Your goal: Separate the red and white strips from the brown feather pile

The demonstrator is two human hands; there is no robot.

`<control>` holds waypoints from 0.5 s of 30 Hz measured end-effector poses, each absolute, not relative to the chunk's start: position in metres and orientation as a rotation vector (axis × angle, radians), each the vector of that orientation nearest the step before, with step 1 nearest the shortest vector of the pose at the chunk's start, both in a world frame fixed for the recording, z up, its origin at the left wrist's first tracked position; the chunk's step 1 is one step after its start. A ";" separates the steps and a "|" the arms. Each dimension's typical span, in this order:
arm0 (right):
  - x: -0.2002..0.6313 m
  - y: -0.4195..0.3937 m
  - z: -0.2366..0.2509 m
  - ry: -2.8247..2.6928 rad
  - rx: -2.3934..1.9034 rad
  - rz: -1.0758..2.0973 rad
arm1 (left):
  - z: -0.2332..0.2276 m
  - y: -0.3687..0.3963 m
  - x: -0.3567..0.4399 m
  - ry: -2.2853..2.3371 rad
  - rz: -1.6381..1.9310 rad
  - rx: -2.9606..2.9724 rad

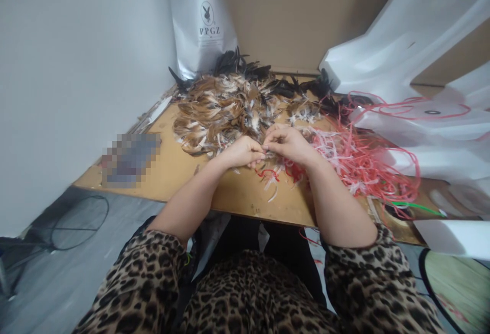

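Together, hands: left hand (245, 151) and right hand (288, 144) meet fingertip to fingertip, pinching a small feather bundle (264, 154); grip detail blurred
Landmark: feather pile (225, 109) just beyond the hands
Red strips (356, 158): right of the pile

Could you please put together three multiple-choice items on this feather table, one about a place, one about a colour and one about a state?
1. Where does the tangle of strings lie, seen from the hands?
A. to their right
B. on the floor
C. behind the silver bag

2. What colour is most of the feather pile?
A. blue
B. brown with white
C. green

3. How do the left hand and the right hand stand?
A. both flat on the table
B. far apart
C. fingertips brought together over small bits

Answers:
1. A, since the red and pink strings spread over the wooden table to the right of the hands.
2. B, since brown and white feathers fill the heap, with dark ones at the back.
3. C, since the two hands meet at the fingertips just in front of the pile.
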State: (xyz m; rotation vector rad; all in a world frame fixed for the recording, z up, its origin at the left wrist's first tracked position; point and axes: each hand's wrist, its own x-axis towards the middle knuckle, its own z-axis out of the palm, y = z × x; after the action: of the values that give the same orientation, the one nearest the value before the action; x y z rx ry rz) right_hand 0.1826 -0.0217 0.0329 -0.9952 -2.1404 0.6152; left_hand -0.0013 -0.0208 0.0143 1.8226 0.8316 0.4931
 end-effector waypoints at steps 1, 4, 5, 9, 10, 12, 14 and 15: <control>0.186 -0.020 0.031 -2.075 -0.993 0.784 | 0.016 -0.022 -0.001 0.786 0.493 1.805; 0.193 -0.014 0.024 -1.882 -0.981 1.157 | 0.021 -0.024 0.001 0.752 0.550 1.738; 0.193 -0.013 0.022 -1.820 -0.976 1.192 | 0.022 -0.024 0.001 0.767 0.591 1.705; 0.186 -0.011 0.017 -1.616 -0.996 1.114 | 0.022 -0.020 0.002 0.844 0.800 1.481; 0.184 -0.011 0.016 -1.582 -1.009 1.094 | 0.021 -0.018 0.003 0.860 0.842 1.419; 0.180 -0.012 0.016 -1.568 -1.032 1.054 | 0.018 -0.015 0.003 0.880 0.897 1.317; 0.176 -0.012 0.017 -1.613 -1.064 0.969 | 0.014 -0.012 0.003 0.885 0.929 1.234; 0.175 -0.013 0.017 -1.655 -1.079 0.915 | 0.012 -0.010 0.003 0.889 0.938 1.198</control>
State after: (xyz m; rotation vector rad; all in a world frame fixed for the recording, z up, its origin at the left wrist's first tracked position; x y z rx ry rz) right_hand 0.1746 -0.0128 0.0166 -1.0792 -1.6550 0.9151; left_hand 0.0028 -0.0103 0.0121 1.1977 0.8886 0.9384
